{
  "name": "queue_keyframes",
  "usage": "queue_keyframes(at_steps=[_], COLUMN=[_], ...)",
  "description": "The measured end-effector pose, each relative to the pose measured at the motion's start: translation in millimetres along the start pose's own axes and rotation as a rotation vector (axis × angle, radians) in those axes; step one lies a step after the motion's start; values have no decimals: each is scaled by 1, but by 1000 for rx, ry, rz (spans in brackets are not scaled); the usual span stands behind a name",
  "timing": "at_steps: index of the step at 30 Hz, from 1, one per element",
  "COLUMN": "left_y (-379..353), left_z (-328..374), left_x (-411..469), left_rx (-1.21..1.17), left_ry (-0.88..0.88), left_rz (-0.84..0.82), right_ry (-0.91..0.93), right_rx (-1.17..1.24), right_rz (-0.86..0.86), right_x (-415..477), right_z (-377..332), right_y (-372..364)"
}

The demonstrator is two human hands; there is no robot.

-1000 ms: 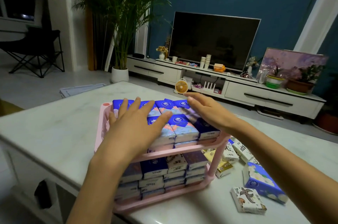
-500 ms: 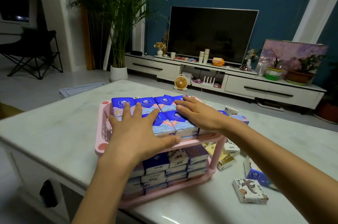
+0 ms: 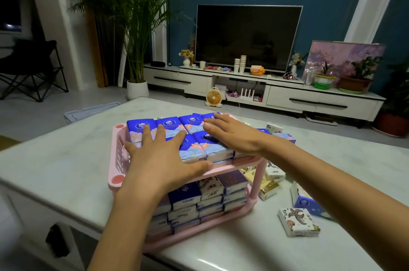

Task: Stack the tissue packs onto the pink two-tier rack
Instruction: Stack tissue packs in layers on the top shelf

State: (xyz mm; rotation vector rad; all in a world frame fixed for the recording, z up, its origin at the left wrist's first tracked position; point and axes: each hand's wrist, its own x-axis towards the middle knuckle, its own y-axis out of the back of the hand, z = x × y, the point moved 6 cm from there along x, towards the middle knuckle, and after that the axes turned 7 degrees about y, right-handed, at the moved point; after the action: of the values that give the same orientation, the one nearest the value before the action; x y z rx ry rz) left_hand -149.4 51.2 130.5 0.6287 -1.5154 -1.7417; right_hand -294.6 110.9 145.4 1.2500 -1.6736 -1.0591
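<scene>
Dim living room with a dark television (image 3: 247,36), seen from the head camera. On a pale marble table (image 3: 55,160) stands the pink two-tier rack (image 3: 116,179). Its lower tier is packed and its upper tier is covered by blue tissue packs (image 3: 192,149). Left hand (image 3: 159,160) and right hand (image 3: 232,135) lie flat on them, fingers spread, gripping nothing. Even, gentle pressure should seat the rows level. More loose packs (image 3: 298,222) lie on the table, right of the rack.
</scene>
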Motion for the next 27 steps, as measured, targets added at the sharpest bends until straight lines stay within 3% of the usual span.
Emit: queue_keyframes(at_steps=[4, 7, 10, 15, 21, 24, 27], left_y=[7, 22, 27, 7, 5, 16, 39], left_z=[-1, -1, -8, -15, -19, -20, -9], left_x=[-4, -4, 1, 7, 13, 11, -10], left_rx=[-103, -253, -179, -193, -138, -155, -431], left_ry=[-3, -3, 44, 93, 76, 55, -74], left_rz=[-42, 28, 133, 36, 77, 278, 638], right_ry=[-16, -23, -22, 13, -16, 33, 99], right_rx=[-80, 5, -44, -240, -275, -79, 307], right_rz=[-38, 0, -26, -70, -100, 39, 394], right_x=[4, 12, 17, 19, 24, 21, -6], right_z=[4, 3, -2, -10, -8, -11, -11], right_y=[2, 18, 17, -9, -12, -1, 38])
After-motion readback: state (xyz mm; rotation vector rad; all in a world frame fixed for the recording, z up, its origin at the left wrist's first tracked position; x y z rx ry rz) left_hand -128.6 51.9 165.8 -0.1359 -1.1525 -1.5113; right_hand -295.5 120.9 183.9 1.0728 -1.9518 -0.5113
